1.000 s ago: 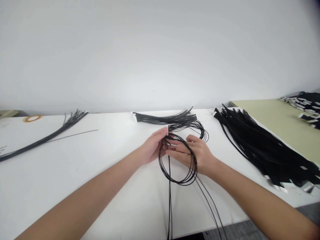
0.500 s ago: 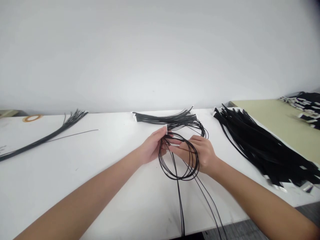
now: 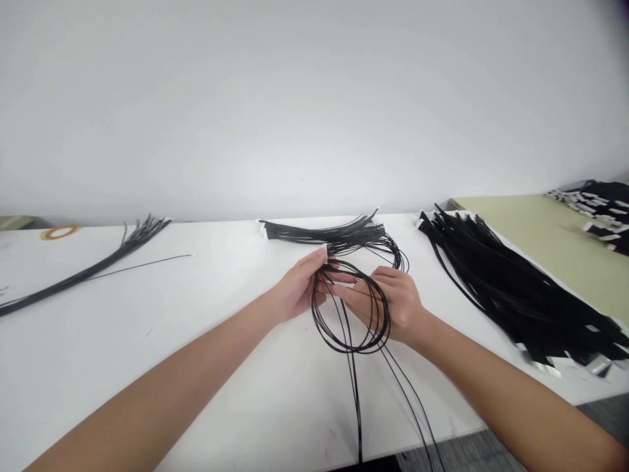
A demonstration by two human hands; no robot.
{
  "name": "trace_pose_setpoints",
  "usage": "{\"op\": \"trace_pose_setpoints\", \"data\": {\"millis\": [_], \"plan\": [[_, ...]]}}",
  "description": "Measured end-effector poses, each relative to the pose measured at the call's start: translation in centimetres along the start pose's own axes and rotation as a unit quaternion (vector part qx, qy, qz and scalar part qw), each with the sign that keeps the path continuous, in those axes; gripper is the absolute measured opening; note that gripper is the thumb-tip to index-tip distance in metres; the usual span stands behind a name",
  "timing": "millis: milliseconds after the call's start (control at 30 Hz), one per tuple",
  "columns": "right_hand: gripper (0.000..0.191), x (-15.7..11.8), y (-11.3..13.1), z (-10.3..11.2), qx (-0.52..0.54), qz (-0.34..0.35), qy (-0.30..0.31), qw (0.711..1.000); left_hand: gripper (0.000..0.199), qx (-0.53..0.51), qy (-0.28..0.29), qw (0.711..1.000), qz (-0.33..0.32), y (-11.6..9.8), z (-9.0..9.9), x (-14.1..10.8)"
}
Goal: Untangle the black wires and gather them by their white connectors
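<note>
A looped coil of thin black cable (image 3: 350,352) hangs between my two hands over the white table. My left hand (image 3: 301,285) grips its upper left side, with the thumb on a small white connector (image 3: 324,253). On the right side of the loops, my right hand (image 3: 393,298) has its fingers closed on the cable, its fingertips near those of the left hand. Loose cable ends (image 3: 357,406) trail down past the table's front edge. Just behind the hands lies a bundle of black cables (image 3: 314,233) with white ends.
A pile of wide black cables (image 3: 511,282) covers the right of the white table (image 3: 221,393). Thin black cables (image 3: 93,270) and an orange ring (image 3: 59,232) lie at the left. More cables (image 3: 597,203) rest on a yellowish surface (image 3: 521,229) at the far right.
The fingertips of my right hand have shifted slightly at the coil, and the trailing cable ends have swayed a little. Both hands keep their hold.
</note>
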State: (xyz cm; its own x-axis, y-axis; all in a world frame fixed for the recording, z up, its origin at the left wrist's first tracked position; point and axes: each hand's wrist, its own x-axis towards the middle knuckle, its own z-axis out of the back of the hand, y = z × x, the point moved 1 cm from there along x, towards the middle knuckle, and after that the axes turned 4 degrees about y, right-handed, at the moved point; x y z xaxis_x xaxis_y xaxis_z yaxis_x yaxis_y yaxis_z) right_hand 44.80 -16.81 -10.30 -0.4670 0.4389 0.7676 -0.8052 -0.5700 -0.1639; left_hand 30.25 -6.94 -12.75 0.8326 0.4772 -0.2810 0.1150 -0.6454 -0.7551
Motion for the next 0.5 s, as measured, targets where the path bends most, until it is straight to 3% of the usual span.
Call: {"op": "trace_pose_setpoints", "data": {"millis": [500], "plan": [[0.008, -0.1, 0.05, -0.11, 0.002, -0.033, 0.01, 0.999, 0.032, -0.012, 0.009, 1.0, -0.003, -0.14, -0.4, -0.09]]}}
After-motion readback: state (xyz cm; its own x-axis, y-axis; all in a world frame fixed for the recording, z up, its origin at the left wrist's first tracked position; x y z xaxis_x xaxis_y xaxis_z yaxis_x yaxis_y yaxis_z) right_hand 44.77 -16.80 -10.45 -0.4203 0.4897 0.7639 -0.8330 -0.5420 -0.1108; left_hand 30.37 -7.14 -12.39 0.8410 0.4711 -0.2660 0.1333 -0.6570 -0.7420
